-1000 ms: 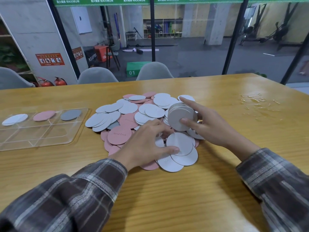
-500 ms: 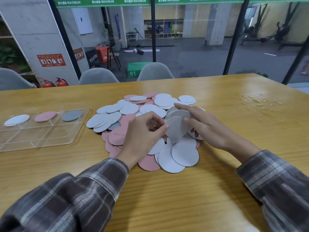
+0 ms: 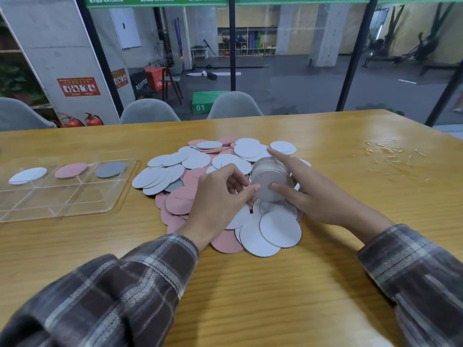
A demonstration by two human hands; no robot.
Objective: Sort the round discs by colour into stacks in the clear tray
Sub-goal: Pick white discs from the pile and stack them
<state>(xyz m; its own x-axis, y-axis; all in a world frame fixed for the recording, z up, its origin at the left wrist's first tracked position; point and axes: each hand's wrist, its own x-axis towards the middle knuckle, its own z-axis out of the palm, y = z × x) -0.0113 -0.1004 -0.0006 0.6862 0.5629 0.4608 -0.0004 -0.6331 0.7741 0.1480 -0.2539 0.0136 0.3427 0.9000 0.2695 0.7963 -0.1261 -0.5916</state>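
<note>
Wooden, yellow-brown and glossy, the table [image 3: 250, 296] fills the lower view, and a loose pile of round discs [image 3: 195, 161] lies spread on its middle: flat, thin, matte circles, mostly white, many pink beneath and at the near left, a few grey showing between them, all overlapping like fallen cards. Left of the pile, just apart from it, sits the clear tray [image 3: 62, 196], shallow, with rounded corners and low dividers that split it into compartments. Both hands are over the pile in plaid sleeves. The right hand [image 3: 318, 194] grips the held stack [image 3: 271, 181], forefinger stretched over its top and thumb under its near face. The left hand [image 3: 215, 204] has its fingers curled, and its thumb and fingertips pinch the stack's left edge. That stack is a short drum of pale grey-white discs turned on edge, its face tilted toward the camera, above the pile's right part. In the tray's far row lie a white disc [image 3: 27, 175], a pink disc [image 3: 71, 170] and a grey disc [image 3: 111, 169], one per compartment. Water drops [image 3: 383, 149] glint at far right.
</note>
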